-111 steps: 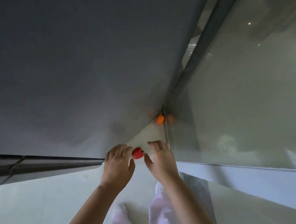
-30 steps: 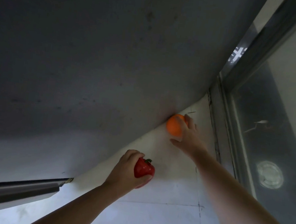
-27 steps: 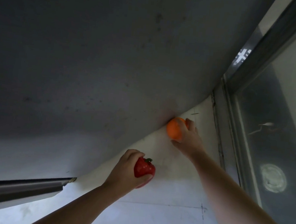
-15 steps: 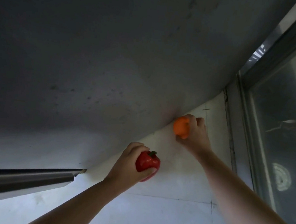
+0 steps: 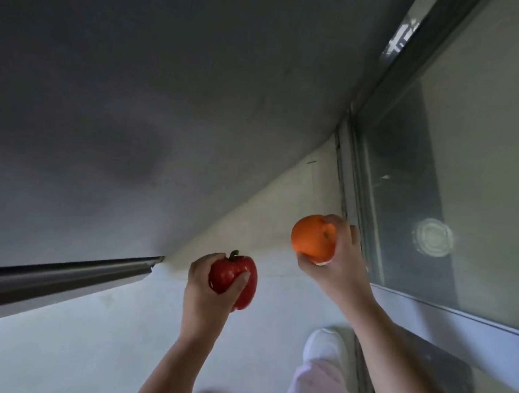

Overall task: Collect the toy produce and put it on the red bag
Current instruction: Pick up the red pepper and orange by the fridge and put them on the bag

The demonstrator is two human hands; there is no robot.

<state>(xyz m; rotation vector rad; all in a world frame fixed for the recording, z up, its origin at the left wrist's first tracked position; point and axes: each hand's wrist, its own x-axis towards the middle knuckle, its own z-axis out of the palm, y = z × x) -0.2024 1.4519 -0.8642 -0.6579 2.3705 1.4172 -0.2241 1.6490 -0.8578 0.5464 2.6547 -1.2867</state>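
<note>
Both your grips are loaded. Left grip (image 5: 209, 293) is wrapped round the pepper (image 5: 237, 271): thumb across its front, fingers round the back, green stem up. Right grip (image 5: 341, 262) clasps the orange (image 5: 310, 237), thumb under it and fingers round the far side. Both pieces are off the floor (image 5: 91, 354), held out in front of you over the corner where the grey wall (image 5: 135, 87) meets the glass panel (image 5: 482, 139). No other produce shows here. The red bag is not in frame, so I can't tell which way you need to turn.

Handling, my read:
- **Both:** they look like hollow plastic or foam, so light and stiff enough. A normal squeeze shouldn't crush them.
- **Pepper:** the skin is glossy and likely slick. Seat your fingers in the grooves between its lobes, and don't carry it by the stem.
- **Orange:** the matte skin should give better friction, but it's round and will roll once it's set down. A palm under it is the right hold.

Next, carry both to the bag. The cloth is probably soft and uneven, so place them, don't drop them. Park the orange in a dip or against the pepper so it stays put. Mind your footing, since your shoe (image 5: 326, 344) is close to the glass panel.

Progress: two pieces in hand, none on the bag as far as this view shows.
</note>
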